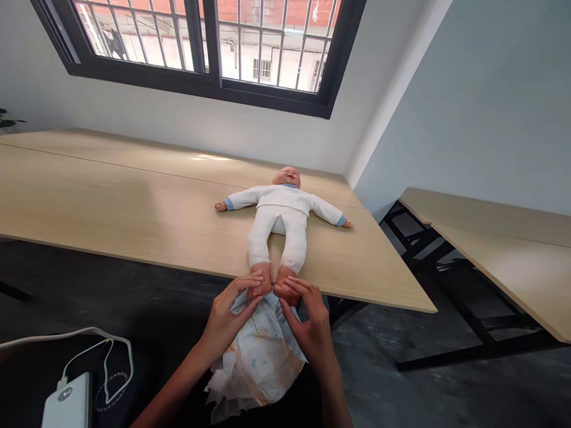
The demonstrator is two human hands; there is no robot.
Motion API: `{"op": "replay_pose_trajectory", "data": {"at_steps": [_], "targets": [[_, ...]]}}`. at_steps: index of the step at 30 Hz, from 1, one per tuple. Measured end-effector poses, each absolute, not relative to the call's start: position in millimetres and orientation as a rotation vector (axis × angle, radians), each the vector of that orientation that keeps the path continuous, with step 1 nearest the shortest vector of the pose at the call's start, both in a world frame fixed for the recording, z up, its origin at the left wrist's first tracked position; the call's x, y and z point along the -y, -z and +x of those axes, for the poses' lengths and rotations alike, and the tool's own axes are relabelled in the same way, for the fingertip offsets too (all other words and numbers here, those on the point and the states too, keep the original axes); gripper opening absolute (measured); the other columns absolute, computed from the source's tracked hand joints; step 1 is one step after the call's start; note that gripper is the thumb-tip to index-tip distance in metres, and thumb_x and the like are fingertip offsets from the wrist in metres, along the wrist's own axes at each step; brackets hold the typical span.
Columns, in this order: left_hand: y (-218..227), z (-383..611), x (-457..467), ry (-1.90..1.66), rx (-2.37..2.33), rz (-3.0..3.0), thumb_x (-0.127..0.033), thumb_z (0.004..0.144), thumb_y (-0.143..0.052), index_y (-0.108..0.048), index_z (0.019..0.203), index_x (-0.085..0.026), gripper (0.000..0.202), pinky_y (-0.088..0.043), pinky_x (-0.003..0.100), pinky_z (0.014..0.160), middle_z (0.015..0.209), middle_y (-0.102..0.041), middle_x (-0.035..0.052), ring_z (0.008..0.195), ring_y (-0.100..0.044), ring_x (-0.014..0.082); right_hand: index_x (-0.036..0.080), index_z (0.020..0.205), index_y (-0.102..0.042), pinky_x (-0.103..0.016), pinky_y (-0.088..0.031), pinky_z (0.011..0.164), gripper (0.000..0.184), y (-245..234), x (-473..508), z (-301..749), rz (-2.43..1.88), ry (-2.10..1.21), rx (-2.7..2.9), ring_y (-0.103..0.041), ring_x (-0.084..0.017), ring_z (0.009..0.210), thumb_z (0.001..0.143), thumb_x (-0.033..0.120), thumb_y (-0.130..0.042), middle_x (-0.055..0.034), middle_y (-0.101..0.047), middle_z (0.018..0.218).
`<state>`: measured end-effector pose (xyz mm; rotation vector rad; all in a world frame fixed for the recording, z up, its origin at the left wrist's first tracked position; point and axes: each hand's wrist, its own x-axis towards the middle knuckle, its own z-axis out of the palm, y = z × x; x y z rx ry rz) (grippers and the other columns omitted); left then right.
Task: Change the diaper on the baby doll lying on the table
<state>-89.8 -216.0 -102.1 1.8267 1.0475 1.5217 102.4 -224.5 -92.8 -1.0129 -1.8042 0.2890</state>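
A baby doll [282,219] in a white suit with blue cuffs lies on its back on the wooden table [134,202], arms spread, bare feet at the near edge. My left hand [229,318] and my right hand [307,324] are both pinched on the top edge of a white patterned diaper [256,362], held just below the doll's feet. Fingers of each hand touch the feet. The diaper hangs down toward my lap.
A white power bank [66,404] with white cables [89,342] lies at the lower left. A second wooden table [499,238] stands to the right across a gap with black frames. A barred window [209,41] is on the far wall.
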Motion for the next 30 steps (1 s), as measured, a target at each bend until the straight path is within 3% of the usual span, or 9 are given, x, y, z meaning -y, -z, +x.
{"op": "replay_pose_trajectory", "data": {"at_steps": [3, 6, 16, 25, 27, 30], "targets": [[104.9, -88.6, 217.6, -1.557, -1.095, 1.793, -0.017, 0.087, -0.065, -0.063, 0.113, -0.024, 0.027, -0.049, 0.038, 0.104, 0.119, -0.065, 0.0052, 0.117, -0.061, 0.0217, 0.023, 0.120, -0.055, -0.034, -0.048, 0.094, 0.031, 95.1, 224.1, 103.8, -1.073, -0.338, 1.764, -0.056, -0.021, 0.111, 0.091, 0.018, -0.062, -0.0070, -0.058, 0.117], [107.2, -85.2, 219.5, -1.564, -1.145, 1.696, -0.020, 0.086, -0.068, -0.062, 0.114, -0.025, 0.030, -0.054, 0.033, 0.093, 0.115, -0.064, 0.0038, 0.107, -0.064, 0.0192, 0.022, 0.111, -0.055, -0.031, -0.050, 0.085, 0.026, 98.9, 224.8, 103.4, -1.145, -0.406, 1.702, -0.058, -0.019, 0.100, 0.088, 0.024, -0.067, -0.0055, -0.058, 0.107], [107.3, -82.3, 222.3, -1.534, -1.163, 1.416, -0.022, 0.079, -0.072, -0.057, 0.087, -0.020, 0.018, -0.052, 0.025, 0.079, 0.087, -0.058, -0.0016, 0.085, -0.062, 0.0139, 0.020, 0.092, -0.048, -0.027, -0.048, 0.070, 0.029, 104.5, 224.8, 104.0, -1.258, -0.566, 1.571, -0.055, -0.015, 0.076, 0.084, 0.037, -0.070, -0.0004, -0.053, 0.086], [104.7, -99.5, 230.0, -1.275, -1.220, 1.517, -0.031, 0.079, -0.069, -0.051, 0.076, -0.019, 0.022, -0.046, 0.025, 0.070, 0.073, -0.052, -0.0031, 0.071, -0.055, 0.0136, 0.020, 0.089, -0.049, -0.029, -0.046, 0.075, 0.025, 90.2, 228.6, 128.3, -1.345, -0.799, 1.762, -0.059, -0.018, 0.080, 0.086, 0.039, -0.065, -0.0006, -0.059, 0.084], [99.2, -108.9, 237.8, -0.952, -1.138, 1.677, -0.035, 0.072, -0.076, -0.056, 0.078, -0.020, 0.026, -0.048, 0.028, 0.075, 0.082, -0.059, -0.0005, 0.080, -0.059, 0.0177, 0.020, 0.088, -0.051, -0.030, -0.046, 0.075, 0.026, 93.5, 229.2, 139.0, -1.400, -0.883, 1.845, -0.060, -0.020, 0.082, 0.084, 0.041, -0.066, -0.0014, -0.061, 0.085], [95.2, -119.0, 252.3, -0.487, -0.990, 1.929, -0.025, 0.058, -0.087, -0.068, 0.095, -0.026, 0.042, -0.045, 0.036, 0.097, 0.112, -0.066, 0.0028, 0.113, -0.056, 0.0294, 0.019, 0.093, -0.056, -0.033, -0.046, 0.074, 0.028, 104.8, 229.4, 153.8, -1.558, -0.946, 1.910, -0.061, -0.023, 0.083, 0.082, 0.043, -0.066, -0.0041, -0.065, 0.090]]}}
